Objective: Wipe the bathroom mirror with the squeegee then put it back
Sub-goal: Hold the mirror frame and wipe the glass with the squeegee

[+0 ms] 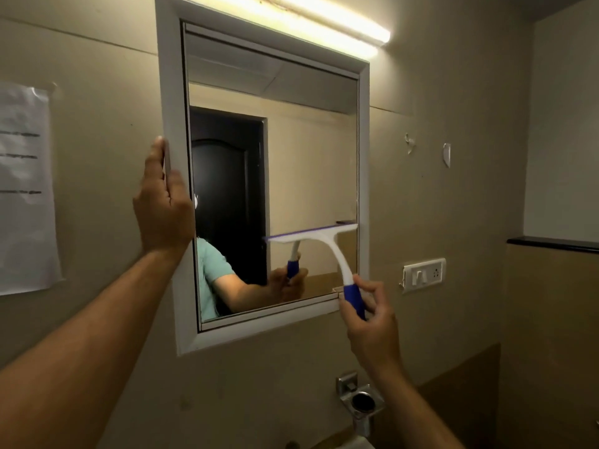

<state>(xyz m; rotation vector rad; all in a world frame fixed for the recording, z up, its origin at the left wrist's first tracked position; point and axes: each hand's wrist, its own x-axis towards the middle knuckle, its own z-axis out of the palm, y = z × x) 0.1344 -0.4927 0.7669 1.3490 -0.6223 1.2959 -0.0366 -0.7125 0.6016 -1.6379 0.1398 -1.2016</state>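
Observation:
A white-framed bathroom mirror [311,150] hangs on the beige wall. My right hand [372,322] grips the blue handle of a white squeegee [327,251]. Its blade lies flat against the glass in the lower right part of the mirror, reaching the right frame. My left hand [162,205] rests on the left edge of the mirror frame, fingers pointing up and wrapped over the edge. The glass reflects a dark door, a teal sleeve and the hand with the squeegee.
A lit tube light [324,21] runs above the mirror. A paper notice [26,189] is stuck on the wall at left. A switch and socket plate [424,275] sits to the right, and a metal holder [359,400] is fixed below the mirror.

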